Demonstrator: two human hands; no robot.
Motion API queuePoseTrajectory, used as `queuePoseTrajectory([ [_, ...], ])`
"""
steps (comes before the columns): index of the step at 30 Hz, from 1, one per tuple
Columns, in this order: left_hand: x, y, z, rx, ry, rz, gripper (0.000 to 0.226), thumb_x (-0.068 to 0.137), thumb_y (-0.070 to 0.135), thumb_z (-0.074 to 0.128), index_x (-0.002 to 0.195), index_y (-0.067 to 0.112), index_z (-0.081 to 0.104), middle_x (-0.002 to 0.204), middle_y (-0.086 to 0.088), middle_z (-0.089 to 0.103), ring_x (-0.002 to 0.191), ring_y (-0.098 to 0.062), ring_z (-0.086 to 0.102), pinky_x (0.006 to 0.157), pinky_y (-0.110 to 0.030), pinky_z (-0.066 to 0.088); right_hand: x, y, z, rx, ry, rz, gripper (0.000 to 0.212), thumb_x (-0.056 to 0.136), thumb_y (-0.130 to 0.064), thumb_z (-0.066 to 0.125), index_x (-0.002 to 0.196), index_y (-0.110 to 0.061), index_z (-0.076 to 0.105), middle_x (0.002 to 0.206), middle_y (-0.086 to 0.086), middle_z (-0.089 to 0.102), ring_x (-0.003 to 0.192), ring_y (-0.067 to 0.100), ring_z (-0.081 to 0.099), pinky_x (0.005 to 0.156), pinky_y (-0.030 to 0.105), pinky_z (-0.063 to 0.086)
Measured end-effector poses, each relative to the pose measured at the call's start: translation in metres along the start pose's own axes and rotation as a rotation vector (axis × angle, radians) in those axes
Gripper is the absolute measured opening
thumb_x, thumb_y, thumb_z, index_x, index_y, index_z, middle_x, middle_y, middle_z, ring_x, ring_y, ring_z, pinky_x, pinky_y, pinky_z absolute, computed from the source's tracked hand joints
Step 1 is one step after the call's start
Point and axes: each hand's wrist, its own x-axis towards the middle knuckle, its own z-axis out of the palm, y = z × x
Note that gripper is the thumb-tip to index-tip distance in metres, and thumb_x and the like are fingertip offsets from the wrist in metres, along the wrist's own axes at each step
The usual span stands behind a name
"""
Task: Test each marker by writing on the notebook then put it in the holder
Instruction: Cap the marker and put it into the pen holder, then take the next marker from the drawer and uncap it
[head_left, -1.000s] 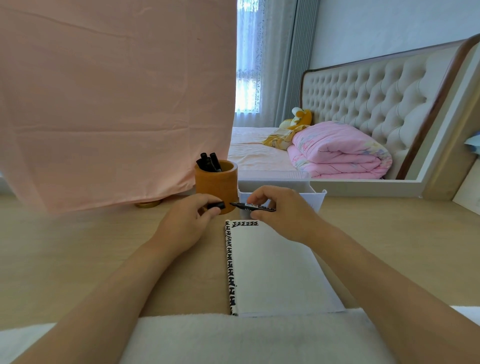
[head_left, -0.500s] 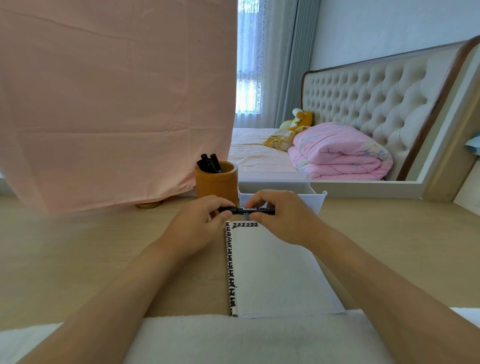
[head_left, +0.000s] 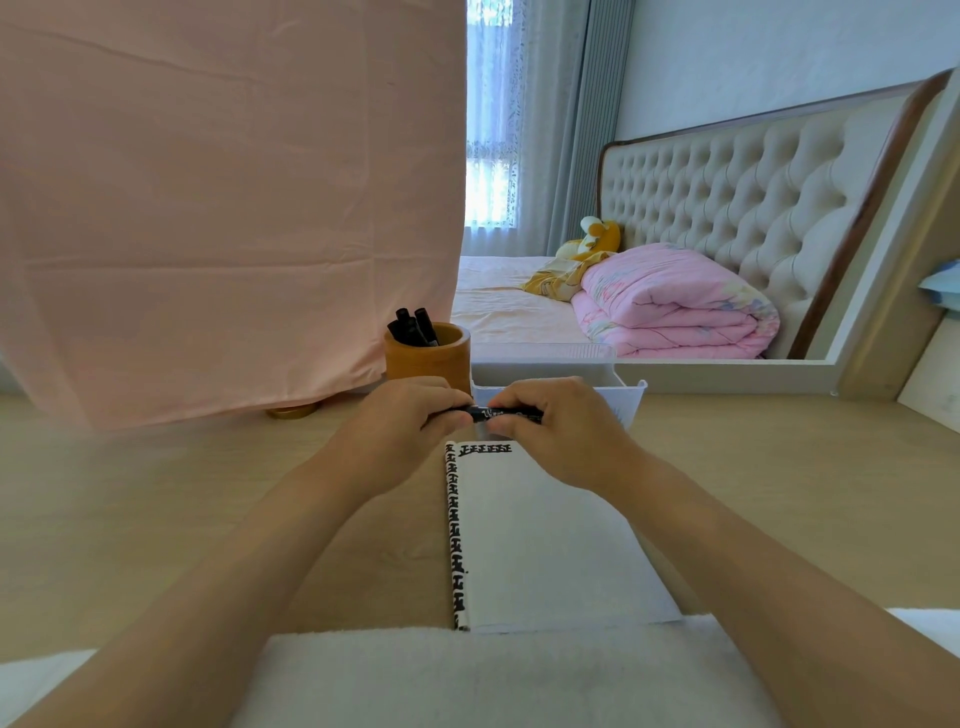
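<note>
A black marker (head_left: 506, 413) lies level between both hands, just above the far end of the white notebook (head_left: 540, 540). My right hand (head_left: 553, 431) grips its barrel. My left hand (head_left: 400, 423) pinches the marker's left end, where the cap sits pushed on. The notebook lies open on the table with black marks along its left edge and top. Behind my left hand stands the orange-brown holder (head_left: 428, 356) with several black markers (head_left: 413, 327) upright in it.
A white plastic bin (head_left: 631, 392) stands right behind my hands. A pink cloth (head_left: 223, 208) hangs at the left over the table's far side. A white towel (head_left: 467, 675) covers the near edge. A bed shows beyond the wooden table (head_left: 130, 519).
A second ago my left hand held the cap apart from the uncapped marker. The hands came together and the cap now sits on the marker's tip.
</note>
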Motion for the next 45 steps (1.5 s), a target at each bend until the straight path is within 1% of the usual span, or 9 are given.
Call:
queuePoseTrajectory([
  [7,-0.003,-0.005,0.002,0.004,0.002,0.029,0.018,0.096,0.027,0.060,0.107,0.026,0.073,0.089,0.013,0.065,0.083,-0.005,0.059,0.071,-0.034,0.049,-0.004,-0.003,0.007,0.068,-0.121,0.050,0.011,0.096,-0.031,0.061,0.090,-0.028,0.070,0.068,-0.016,0.060,0.065,0.006,0.054,0.065,0.027,0.044],
  [16,-0.014,-0.015,0.014,-0.099,0.114,-0.147,0.025,0.092,0.033,0.065,0.116,0.036,0.063,0.099,0.020,0.062,0.090,0.001,0.056,0.074,-0.018,0.047,-0.002,-0.015,0.012,0.089,-0.285,0.236,0.021,0.106,-0.025,0.041,0.101,-0.026,0.061,0.094,-0.004,0.056,0.085,0.010,0.051,0.074,0.019,0.038],
  [19,-0.019,-0.030,0.017,-0.104,0.124,-0.272,0.027,0.093,0.035,0.061,0.120,0.036,0.058,0.101,0.019,0.060,0.094,0.000,0.055,0.081,-0.024,0.049,0.006,-0.018,0.014,0.132,-0.178,0.260,0.015,0.103,-0.020,0.049,0.101,-0.029,0.061,0.089,-0.005,0.056,0.076,0.007,0.051,0.065,0.014,0.038],
  [25,-0.026,-0.047,0.024,-0.009,-0.058,-0.361,0.037,0.090,0.054,0.056,0.124,0.039,0.057,0.121,0.014,0.057,0.113,-0.008,0.048,0.100,-0.036,0.042,0.057,-0.038,0.006,0.206,0.109,0.280,0.015,0.097,-0.025,0.061,0.111,-0.024,0.065,0.096,-0.002,0.067,0.092,0.017,0.064,0.080,0.026,0.051],
  [28,-0.027,-0.049,0.028,0.027,-0.114,-0.389,0.041,0.090,0.061,0.051,0.124,0.040,0.057,0.129,0.013,0.054,0.120,-0.011,0.042,0.105,-0.039,0.035,0.093,-0.052,0.002,0.274,0.218,0.250,0.012,0.097,-0.021,0.061,0.109,-0.021,0.062,0.099,0.003,0.070,0.087,0.020,0.068,0.070,0.022,0.052],
  [31,-0.027,-0.052,0.029,0.032,-0.110,-0.394,0.040,0.090,0.062,0.050,0.123,0.040,0.059,0.132,0.012,0.053,0.124,-0.012,0.039,0.107,-0.038,0.032,0.122,-0.053,0.008,0.216,0.250,0.233,0.013,0.097,-0.020,0.062,0.108,-0.015,0.064,0.100,0.004,0.072,0.084,0.021,0.071,0.078,0.030,0.057],
  [34,-0.027,-0.054,0.030,0.032,-0.109,-0.397,0.039,0.090,0.062,0.049,0.121,0.041,0.060,0.132,0.011,0.053,0.125,-0.012,0.038,0.107,-0.038,0.031,0.140,-0.044,0.019,0.103,0.177,0.235,0.019,0.096,-0.021,0.062,0.112,-0.012,0.067,0.105,0.004,0.072,0.091,0.021,0.070,0.089,0.035,0.056],
  [40,-0.025,-0.056,0.033,0.051,-0.109,-0.399,0.040,0.090,0.063,0.049,0.121,0.041,0.060,0.132,0.010,0.052,0.125,-0.013,0.037,0.105,-0.038,0.031,0.151,-0.020,0.038,-0.294,-0.183,0.306,0.023,0.094,-0.031,0.062,0.109,-0.017,0.073,0.096,0.000,0.068,0.091,0.021,0.062,0.076,0.027,0.043],
  [45,-0.024,-0.057,0.035,0.059,-0.103,-0.404,0.040,0.090,0.063,0.048,0.120,0.041,0.060,0.131,0.010,0.051,0.125,-0.012,0.037,0.105,-0.036,0.031,0.155,-0.022,0.035,-0.323,-0.290,0.344,0.037,0.096,-0.054,0.048,0.101,-0.023,0.069,0.089,-0.005,0.067,0.088,0.017,0.061,0.082,0.031,0.049],
])
